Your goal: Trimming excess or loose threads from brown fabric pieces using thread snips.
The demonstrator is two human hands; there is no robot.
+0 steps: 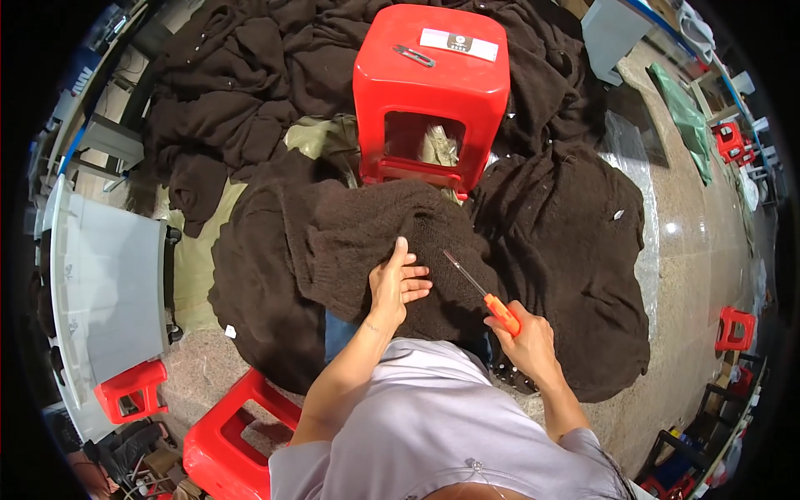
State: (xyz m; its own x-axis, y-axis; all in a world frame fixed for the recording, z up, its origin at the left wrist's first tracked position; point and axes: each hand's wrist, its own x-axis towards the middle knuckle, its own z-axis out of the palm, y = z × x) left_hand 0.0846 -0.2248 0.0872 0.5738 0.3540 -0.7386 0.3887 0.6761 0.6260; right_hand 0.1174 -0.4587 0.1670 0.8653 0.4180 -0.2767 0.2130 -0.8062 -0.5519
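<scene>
A dark brown knitted sweater [367, 242] lies bunched over my lap. My left hand [393, 287] rests on it with fingers stretched and apart, holding nothing. In my right hand [525, 337] is an orange-handled needle tool [502, 313], a thin metal shaft whose tip points up and left over the knit; I cannot tell if the tip touches it. Fingers wrap round the handle. Past the sweater stands a red plastic stool [433, 79], with a pair of thread snips [414, 56] and a white label card [459, 43] on its seat.
Piles of brown knitwear [225, 75] spread beyond the stool, and another heap [575, 267] lies at my right. A white plastic bin [112, 283] stands left. One red stool [237, 437] is near my left elbow; a smaller one [133, 392] sits beside the bin.
</scene>
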